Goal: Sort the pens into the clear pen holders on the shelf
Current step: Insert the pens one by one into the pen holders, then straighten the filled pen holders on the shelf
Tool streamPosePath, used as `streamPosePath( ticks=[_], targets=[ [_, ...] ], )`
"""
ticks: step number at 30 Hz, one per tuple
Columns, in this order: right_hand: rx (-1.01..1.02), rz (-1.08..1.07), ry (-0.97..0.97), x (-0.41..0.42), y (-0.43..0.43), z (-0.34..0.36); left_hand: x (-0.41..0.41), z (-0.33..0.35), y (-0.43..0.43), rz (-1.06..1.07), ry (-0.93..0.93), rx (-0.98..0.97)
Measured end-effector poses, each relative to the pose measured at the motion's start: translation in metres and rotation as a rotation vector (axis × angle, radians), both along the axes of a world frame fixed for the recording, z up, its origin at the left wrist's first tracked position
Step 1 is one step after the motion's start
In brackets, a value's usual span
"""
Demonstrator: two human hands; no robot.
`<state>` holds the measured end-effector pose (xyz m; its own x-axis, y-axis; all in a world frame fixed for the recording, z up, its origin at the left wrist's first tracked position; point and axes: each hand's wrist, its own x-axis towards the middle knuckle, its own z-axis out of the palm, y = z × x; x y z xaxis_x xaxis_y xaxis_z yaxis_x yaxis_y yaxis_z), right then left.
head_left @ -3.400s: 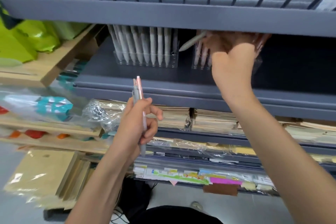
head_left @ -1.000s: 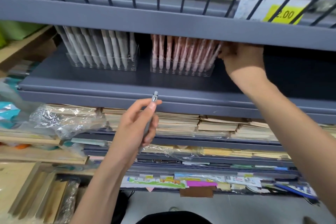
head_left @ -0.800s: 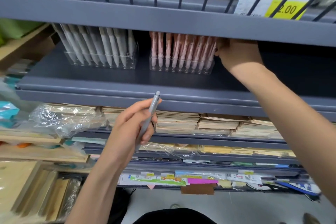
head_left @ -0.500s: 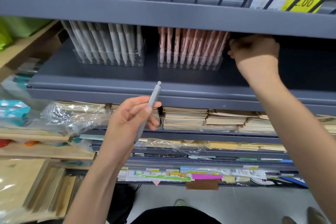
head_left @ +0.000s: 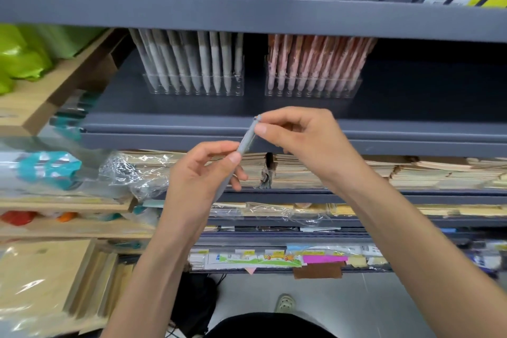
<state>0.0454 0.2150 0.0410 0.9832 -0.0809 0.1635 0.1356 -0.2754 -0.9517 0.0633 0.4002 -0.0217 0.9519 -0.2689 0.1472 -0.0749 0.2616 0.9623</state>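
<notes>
A grey pen [head_left: 246,142] stands tilted in front of the shelf edge. My left hand [head_left: 203,173] grips its lower half. My right hand [head_left: 299,140] pinches its upper end between thumb and forefinger. On the grey shelf [head_left: 170,110] behind stand two clear pen holders: the left holder [head_left: 193,88] holds several grey-white pens, the right holder [head_left: 312,88] holds several pink pens. Both hands are below and in front of the holders, roughly between them.
The upper shelf beam [head_left: 247,16] hangs low over the pens' tops. Stacks of paper goods [head_left: 301,170] fill the shelf below. Wooden shelves with crinkled plastic packs [head_left: 131,173] and green bags [head_left: 22,57] stand at the left. A shoe [head_left: 285,302] shows on the floor.
My right hand has left the pink pens on the shelf and come down to the grey pen, now pinching its top. My left hand still holds that pen.
</notes>
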Motion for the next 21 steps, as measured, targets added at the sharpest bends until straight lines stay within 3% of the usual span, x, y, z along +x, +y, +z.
streamPosePath(
  ticks=[3, 6, 10, 13, 18, 21],
  targets=[
    [-0.003, 0.024, 0.033, 0.002, 0.013, -0.001, 0.001, 0.004, 0.004, 0.0, -0.028, 0.029],
    [0.021, -0.077, -0.037, 0.008, 0.019, 0.008, 0.009, 0.008, 0.017, 0.067, -0.152, 0.21],
    [0.065, -0.368, -0.234, 0.021, 0.02, 0.03, 0.051, 0.003, 0.048, 0.354, -0.621, 0.759],
    [-0.109, -0.653, -0.363, 0.036, 0.021, 0.036, 0.077, -0.013, 0.06, 0.399, -0.746, 1.188],
    [-0.397, -0.777, -0.223, 0.067, 0.024, 0.027, 0.088, -0.035, 0.062, 0.5, -0.891, 1.21],
    [-0.367, -0.703, -0.252, 0.08, 0.03, 0.03, 0.09, -0.036, 0.06, 0.54, -0.923, 1.18]
  ],
)
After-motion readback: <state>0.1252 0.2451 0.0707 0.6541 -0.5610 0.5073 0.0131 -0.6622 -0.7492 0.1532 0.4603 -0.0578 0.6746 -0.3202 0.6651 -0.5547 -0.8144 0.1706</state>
